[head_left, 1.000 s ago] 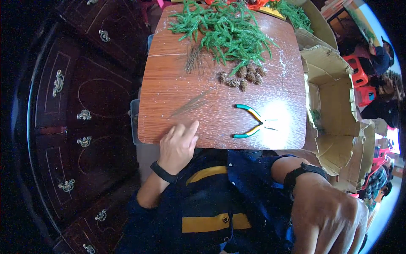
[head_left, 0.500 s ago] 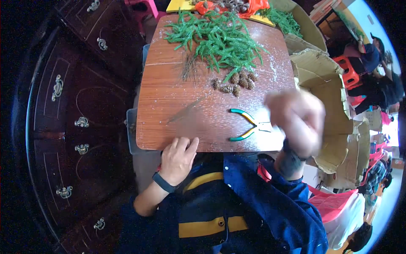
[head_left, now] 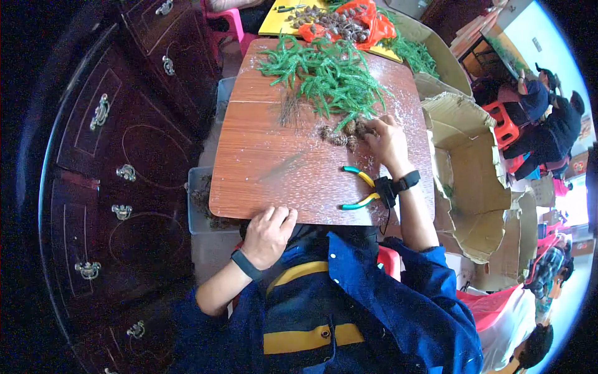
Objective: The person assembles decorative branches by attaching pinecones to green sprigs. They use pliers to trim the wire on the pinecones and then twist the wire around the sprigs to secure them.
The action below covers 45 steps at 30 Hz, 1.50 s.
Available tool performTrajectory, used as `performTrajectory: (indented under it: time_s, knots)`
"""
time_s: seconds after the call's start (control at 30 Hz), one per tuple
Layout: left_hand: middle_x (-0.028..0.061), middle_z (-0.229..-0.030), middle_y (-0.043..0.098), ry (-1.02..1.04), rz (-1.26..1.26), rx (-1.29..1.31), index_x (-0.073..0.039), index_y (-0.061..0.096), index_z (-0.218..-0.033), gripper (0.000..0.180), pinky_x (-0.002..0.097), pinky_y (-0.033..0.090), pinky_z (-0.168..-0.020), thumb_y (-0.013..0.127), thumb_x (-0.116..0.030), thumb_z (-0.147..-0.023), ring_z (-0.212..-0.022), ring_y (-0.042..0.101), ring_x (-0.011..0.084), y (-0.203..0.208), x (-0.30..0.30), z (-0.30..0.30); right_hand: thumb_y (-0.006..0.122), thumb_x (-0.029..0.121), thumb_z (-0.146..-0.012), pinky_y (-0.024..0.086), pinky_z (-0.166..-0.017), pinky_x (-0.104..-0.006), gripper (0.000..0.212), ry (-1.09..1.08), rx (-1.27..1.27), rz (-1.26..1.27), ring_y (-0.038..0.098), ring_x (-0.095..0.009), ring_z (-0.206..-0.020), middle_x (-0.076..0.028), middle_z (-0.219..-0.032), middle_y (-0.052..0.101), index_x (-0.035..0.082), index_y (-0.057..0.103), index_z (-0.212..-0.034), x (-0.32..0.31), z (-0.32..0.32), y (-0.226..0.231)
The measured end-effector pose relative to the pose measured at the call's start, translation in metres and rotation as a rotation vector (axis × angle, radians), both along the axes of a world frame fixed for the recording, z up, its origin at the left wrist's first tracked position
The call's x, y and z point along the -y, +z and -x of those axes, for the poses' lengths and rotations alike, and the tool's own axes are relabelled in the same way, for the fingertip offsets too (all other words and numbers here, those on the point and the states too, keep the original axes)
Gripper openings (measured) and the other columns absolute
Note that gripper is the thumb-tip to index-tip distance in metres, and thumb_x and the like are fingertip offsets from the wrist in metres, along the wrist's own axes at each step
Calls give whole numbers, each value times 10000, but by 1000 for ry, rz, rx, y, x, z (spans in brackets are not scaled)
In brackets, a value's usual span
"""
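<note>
Brown pine cones [head_left: 338, 140] lie in a small cluster below a heap of green artificial pine sprigs [head_left: 339, 84] on the brown wooden table [head_left: 249, 177]. My right hand [head_left: 387, 144] is over the right side of the cluster, its fingers curled on a pine cone that they mostly cover. Below it rest pliers [head_left: 359, 203] with green and yellow handles; their jaws are hidden behind the dark device on my right wrist. My left hand [head_left: 270, 230] lies on the table's near edge, fingers extended and holding nothing. Thin brown stems [head_left: 289, 111] lie left of the sprigs.
Beyond the table, a yellow board [head_left: 274, 23] carries an orange bag [head_left: 372, 28] and more cones. Torn cardboard boxes [head_left: 470, 156] stand along the right side. Blue-grey plastic bins [head_left: 198, 224] are at the left, before a dark drawer cabinet [head_left: 87, 187]. Other people sit farther right.
My right hand has moved from the right edge of the table, far and to the left, onto the cones. My left hand stays at the near edge. The view has shifted slightly.
</note>
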State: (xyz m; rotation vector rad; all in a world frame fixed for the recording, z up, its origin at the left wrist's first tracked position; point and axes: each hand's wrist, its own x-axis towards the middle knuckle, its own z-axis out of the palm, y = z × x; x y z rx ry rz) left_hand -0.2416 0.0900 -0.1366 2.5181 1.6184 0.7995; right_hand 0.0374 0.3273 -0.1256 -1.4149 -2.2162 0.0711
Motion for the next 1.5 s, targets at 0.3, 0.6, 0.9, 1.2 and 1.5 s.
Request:
performTrajectory:
  time_s: [0.3,0.6,0.9,1.2,1.5]
  knots:
    - [91,-885,565,-18,-57,25,-4,655,-1038,208,372,538,-691,590,-106,-868,-815,607,255,-24,62,7,722,110,-806,563,-785,-386,158,-6,-56,75,706,-314,-888,-151,-905,717,63,726,-957,55,-6,-12]
    - [118,-899,609,7,-57,-24,2,675,-1056,228,396,552,-700,630,-60,-841,-806,641,303,-47,112,10,647,79,-970,539,-821,-270,115,213,-717,321,673,-118,-954,-52,-1003,716,15,693,-1055,193,-5,-10]
    - [85,-829,654,-86,-18,574,-10,685,-1078,213,309,529,-619,624,-37,-876,-679,640,192,38,89,-18,606,108,-1008,531,-838,-289,176,270,-1353,694,671,-162,-984,-65,-1106,687,44,643,-1168,230,-31,-10]
    - [-18,-819,657,-452,208,1442,-27,709,-1039,136,245,507,-640,633,-17,-926,-716,604,61,190,-12,-101,589,140,-1021,538,-859,-305,249,366,-1541,815,660,-195,-1033,-87,-1165,665,46,593,-1252,236,-79,6]
    - [110,-795,665,-202,-298,230,-37,735,-923,102,325,493,-607,651,-37,-864,-664,633,229,203,21,-193,606,216,-1020,569,-796,-256,284,568,-1718,913,691,-181,-966,-71,-1168,670,46,598,-1248,233,-159,63]
